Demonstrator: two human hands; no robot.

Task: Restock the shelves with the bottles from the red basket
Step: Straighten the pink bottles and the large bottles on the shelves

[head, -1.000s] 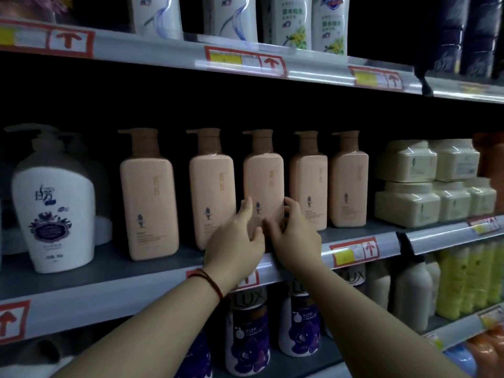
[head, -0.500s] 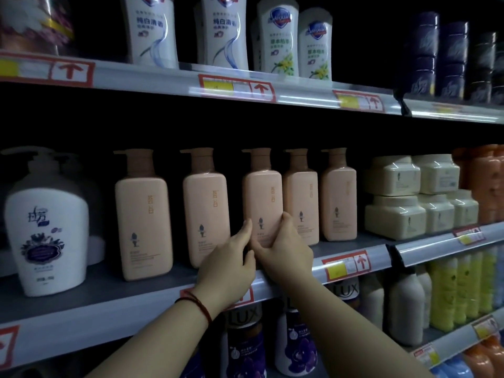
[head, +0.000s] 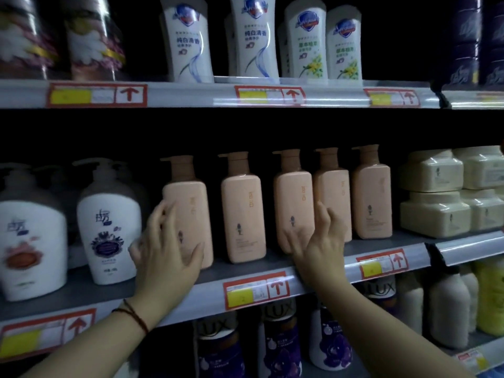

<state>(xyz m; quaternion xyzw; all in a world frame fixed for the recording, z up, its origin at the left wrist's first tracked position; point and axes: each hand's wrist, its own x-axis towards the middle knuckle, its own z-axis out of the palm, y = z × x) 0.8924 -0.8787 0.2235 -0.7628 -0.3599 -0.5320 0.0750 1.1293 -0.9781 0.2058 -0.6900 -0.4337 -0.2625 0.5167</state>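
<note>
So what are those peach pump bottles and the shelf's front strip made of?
The peach pump bottles look like matte plastic: opaque, moulded corners, only soft highlights. The shelf's front strip seems clear glossy plastic over paper price tags, judging by its bright streaks of glare.

The five peach rectangular plastic pump bottles [head: 244, 214] along the front edge of the grey shelf [head: 81, 279] look smooth and matt, with slightly darker matt pump heads. The white rounded plastic pump bottles [head: 109, 227] toward the shelf's left end carry a soft sheen and printed labels. The shelf board seems painted metal, dull and even. Along its front edge runs a clear glossy plastic strip [head: 313, 271] holding red and yellow paper price tags [head: 255, 291]. The cream squat plastic tubs [head: 433, 192] at the right end shine as if wrapped in film.
</note>
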